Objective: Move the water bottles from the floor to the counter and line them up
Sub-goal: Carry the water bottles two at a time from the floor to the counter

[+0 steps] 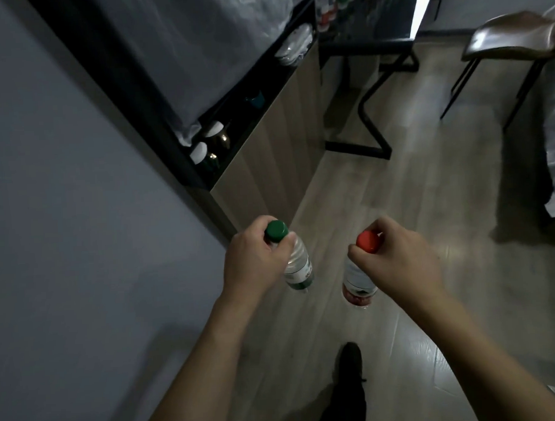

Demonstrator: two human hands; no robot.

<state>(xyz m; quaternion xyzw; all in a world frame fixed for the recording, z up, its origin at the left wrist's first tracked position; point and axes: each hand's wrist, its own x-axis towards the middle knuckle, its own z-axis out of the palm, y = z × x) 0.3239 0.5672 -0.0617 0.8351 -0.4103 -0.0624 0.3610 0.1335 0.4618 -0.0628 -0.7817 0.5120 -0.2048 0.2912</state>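
Pale wood-look floor (428,203) is running the whole length of the room here, picking up a bit of glare near the bottom right. Sitting on it: a black metal frame base (359,148) with an angled leg, and further right a brown-seated stool (513,34) on thin black legs. A dark shoe (349,363) is planted on the floor at the bottom. Along the left, the bench (266,140) with its wood-panel front is standing on the floor too, and its dark recessed top is carrying a few things: two white-capped containers (208,141) near the close end, a small dark teal cup (255,99), and some clear plastic-looking stuff (294,42) further back. Too dim to tell more.
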